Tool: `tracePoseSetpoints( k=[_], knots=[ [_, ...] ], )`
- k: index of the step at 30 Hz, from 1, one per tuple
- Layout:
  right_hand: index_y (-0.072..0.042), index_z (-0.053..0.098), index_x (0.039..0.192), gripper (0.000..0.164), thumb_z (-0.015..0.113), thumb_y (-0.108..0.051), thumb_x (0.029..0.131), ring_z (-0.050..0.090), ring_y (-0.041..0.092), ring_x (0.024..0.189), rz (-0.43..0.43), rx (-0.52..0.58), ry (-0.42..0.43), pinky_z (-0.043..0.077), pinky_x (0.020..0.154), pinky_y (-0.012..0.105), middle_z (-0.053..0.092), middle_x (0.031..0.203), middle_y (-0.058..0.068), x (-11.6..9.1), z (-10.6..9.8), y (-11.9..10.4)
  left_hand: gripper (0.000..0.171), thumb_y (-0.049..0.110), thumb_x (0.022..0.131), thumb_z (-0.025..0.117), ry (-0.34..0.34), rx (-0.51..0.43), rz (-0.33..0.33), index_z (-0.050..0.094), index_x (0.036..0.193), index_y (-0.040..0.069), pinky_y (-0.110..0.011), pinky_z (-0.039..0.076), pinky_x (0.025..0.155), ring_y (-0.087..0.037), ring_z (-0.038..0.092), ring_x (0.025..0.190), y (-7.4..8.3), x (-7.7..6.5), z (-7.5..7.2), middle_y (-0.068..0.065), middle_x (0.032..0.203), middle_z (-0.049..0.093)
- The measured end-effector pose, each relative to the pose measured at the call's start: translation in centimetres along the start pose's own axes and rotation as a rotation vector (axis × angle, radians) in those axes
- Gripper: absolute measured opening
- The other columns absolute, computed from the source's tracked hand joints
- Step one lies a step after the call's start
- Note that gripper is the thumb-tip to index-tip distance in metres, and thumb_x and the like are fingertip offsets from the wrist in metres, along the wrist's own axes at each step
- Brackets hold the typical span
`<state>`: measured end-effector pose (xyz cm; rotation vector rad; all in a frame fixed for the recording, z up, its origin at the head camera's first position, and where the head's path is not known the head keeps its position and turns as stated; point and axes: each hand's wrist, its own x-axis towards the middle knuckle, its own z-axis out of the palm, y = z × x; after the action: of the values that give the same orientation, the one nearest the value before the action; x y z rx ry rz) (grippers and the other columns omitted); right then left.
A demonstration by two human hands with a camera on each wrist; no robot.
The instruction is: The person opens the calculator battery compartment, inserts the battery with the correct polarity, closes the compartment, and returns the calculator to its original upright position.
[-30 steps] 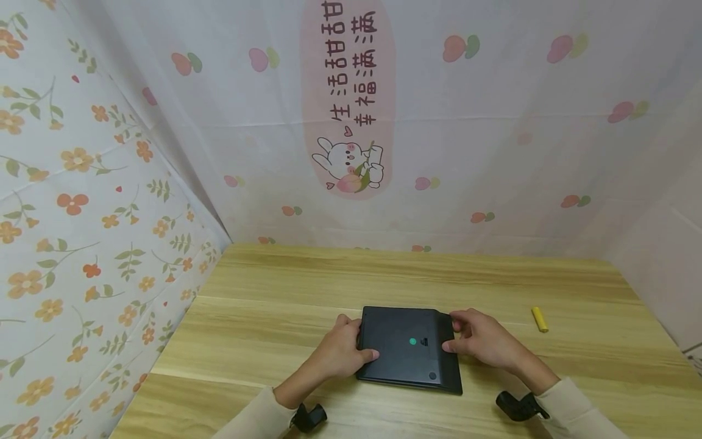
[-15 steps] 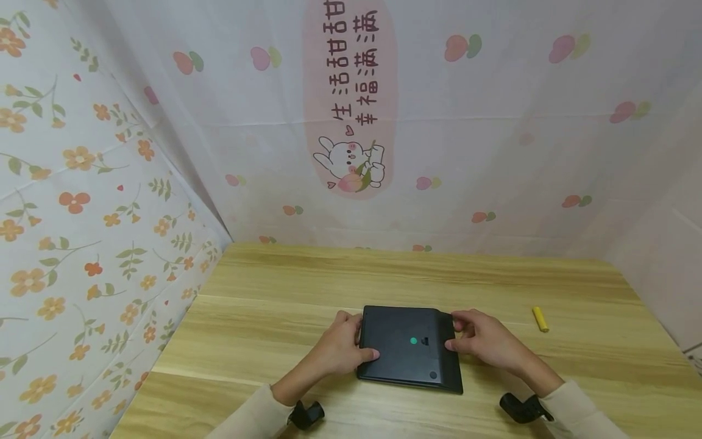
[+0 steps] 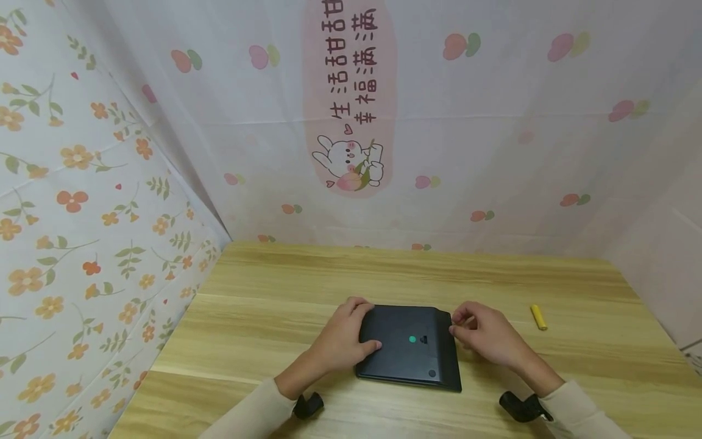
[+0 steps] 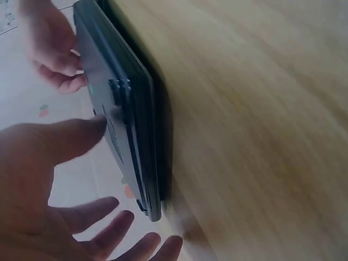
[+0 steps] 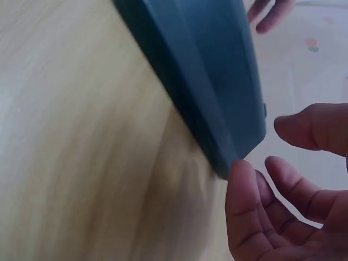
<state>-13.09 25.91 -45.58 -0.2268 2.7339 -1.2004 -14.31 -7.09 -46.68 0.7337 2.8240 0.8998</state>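
A flat black device point(image 3: 397, 344) lies on the table, resembling a desk calculator lying face down. Its back has a green round sticker point(image 3: 412, 339), a small dark latch and a round foot. My left hand point(image 3: 342, 338) is at its left side, thumb over the back and fingers spread near the far left corner. In the left wrist view those fingers stand loosely apart. My right hand point(image 3: 485, 334) is beside the far right corner. In the right wrist view its thumb is off the device point(image 5: 217, 70) and a fingertip is close to the corner; contact is unclear.
A yellow cylinder point(image 3: 538, 317), like a small battery, lies on the wooden table point(image 3: 285, 274) right of my right hand. Printed curtains point(image 3: 493, 152) hang behind and at the left. Black camera mounts point(image 3: 518, 406) sit at both wrists.
My left hand has shifted toward the far left corner, its fingers spreading. My right thumb has lifted off the device and that hand has drawn slightly away. The device stays put.
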Motion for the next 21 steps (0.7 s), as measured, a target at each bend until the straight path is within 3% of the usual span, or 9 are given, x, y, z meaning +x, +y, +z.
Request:
tracePoseSetpoints(
  k=[6,14,21],
  knots=[
    [-0.009,0.07,0.105,0.011,0.079,-0.011,0.1,0.066,0.014,0.085,-0.079,-0.071,0.056,0.053,0.068,0.031,0.072,0.095,-0.003,0.1,0.2,-1.3,0.07,0.041,0.101,0.078,-0.089,0.07,0.078,0.058,0.156,0.002,-0.048,0.041,0.123,-0.031,0.043,0.153,0.2,0.6,0.2,-0.011,0.163,0.046],
    [-0.011,0.066,0.095,0.014,0.079,-0.007,0.094,0.058,0.015,0.076,-0.068,-0.108,0.06,0.048,0.065,0.032,0.063,0.087,-0.002,0.2,1.2,-3.5,0.081,0.053,0.102,0.072,-0.199,0.135,0.087,0.052,0.162,0.003,-0.059,0.029,0.128,-0.041,0.025,0.164,1.1,1.1,0.2,-0.013,0.173,0.036],
    [-0.012,0.059,0.089,0.023,0.081,-0.007,0.091,0.05,0.016,0.067,-0.046,-0.144,0.035,0.04,0.061,0.032,0.053,0.079,-0.001,0.5,2.7,-4.6,0.101,0.071,0.097,0.07,-0.261,0.194,0.114,0.042,0.169,0.006,-0.068,0.03,0.124,-0.042,0.016,0.167,1.8,1.5,0.8,-0.011,0.18,0.024]
  ],
)
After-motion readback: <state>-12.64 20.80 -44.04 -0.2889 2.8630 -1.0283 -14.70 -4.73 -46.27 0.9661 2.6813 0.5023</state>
